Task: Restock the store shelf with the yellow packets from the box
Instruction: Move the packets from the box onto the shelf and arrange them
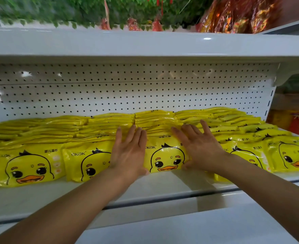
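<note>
Several rows of yellow packets with a duck face fill the white store shelf [39, 196], leaning back toward the pegboard. One front packet [165, 157] stands in the middle between my hands. My left hand [129, 152] lies flat against its left side, fingers straight, thumb at the bottom edge. My right hand [199, 147] presses its right side with fingers spread over the packets behind and the thumb under its lower corner. Other front packets [27, 166] stand to the left and others [293, 155] to the right. The box is not in view.
A white pegboard [127, 92] backs the shelf. The shelf above [145, 44] overhangs, bearing green foliage [74, 11] and red-gold wrapped goods [236, 14]. Red and yellow items [298, 124] sit beyond the right shelf end. A bare strip of shelf runs in front of the packets.
</note>
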